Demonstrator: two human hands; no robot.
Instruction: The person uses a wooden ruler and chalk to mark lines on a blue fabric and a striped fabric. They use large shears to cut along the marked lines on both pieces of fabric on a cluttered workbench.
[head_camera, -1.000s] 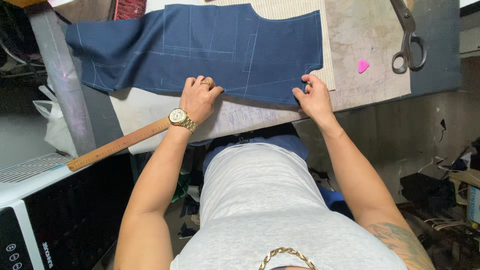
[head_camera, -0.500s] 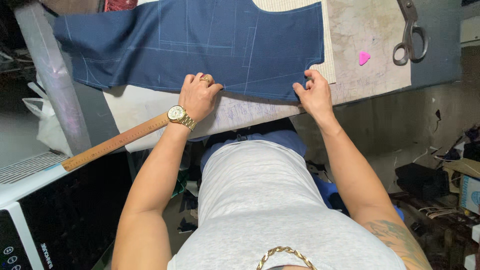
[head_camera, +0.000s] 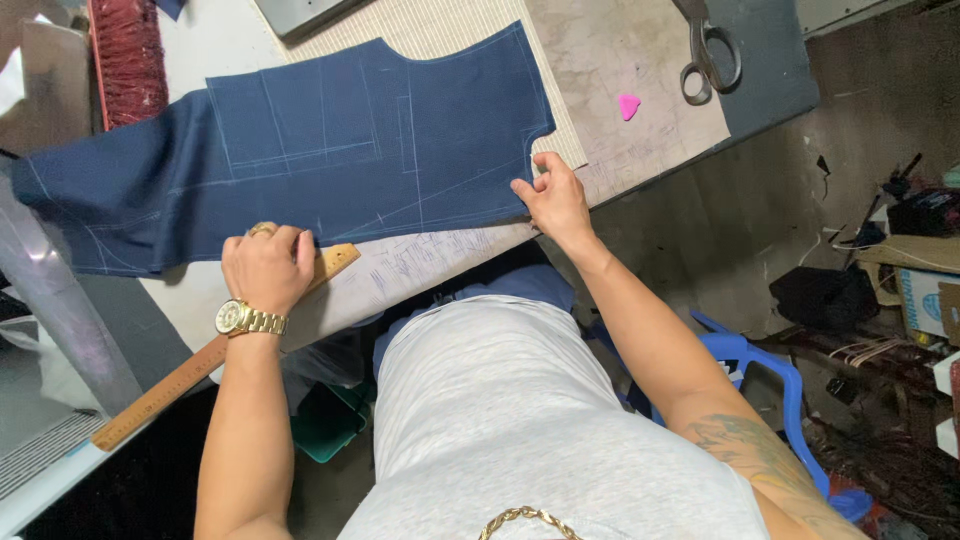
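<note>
The left hand (head_camera: 265, 268) closes around the end of the wooden ruler (head_camera: 215, 355) beside the navy cloth (head_camera: 330, 150), which lies flat on the desk (head_camera: 640, 150). The right hand (head_camera: 555, 195) pinches the cloth's near edge. The cloth looks light, limp and best held by its edges.

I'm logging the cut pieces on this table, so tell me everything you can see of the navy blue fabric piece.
The navy blue fabric piece is a flat-cut woven panel with pale chalk lines and a notched right corner. It lies spread on the pale worktable, its left end running past the table edge. The left hand rests at its near edge, over a wooden ruler; the right hand touches the lower right corner.
</note>
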